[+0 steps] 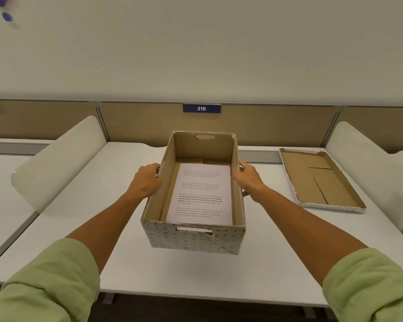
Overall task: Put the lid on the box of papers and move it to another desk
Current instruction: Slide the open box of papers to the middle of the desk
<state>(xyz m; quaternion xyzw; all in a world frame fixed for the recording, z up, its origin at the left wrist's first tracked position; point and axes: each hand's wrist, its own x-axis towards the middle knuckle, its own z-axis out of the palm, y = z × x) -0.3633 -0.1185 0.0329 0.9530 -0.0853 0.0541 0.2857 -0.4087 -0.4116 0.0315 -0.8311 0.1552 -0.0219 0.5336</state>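
An open cardboard box (193, 240), white with small hearts outside, stands in the middle of the white desk (126, 270). Printed papers (201, 194) lie flat on its bottom. My left hand (147, 180) grips the box's left wall, thumb over the rim. On the right wall, my right hand (248, 177) holds the same way. The lid (321, 180) lies upside down on the desk to the right, brown inside facing up, apart from the box.
Padded cream dividers stand at the desk's left (58, 163) and right (370, 168). A tan partition with a blue sign reading 216 (201, 108) runs along the back. A neighbouring desk (0, 182) lies to the left.
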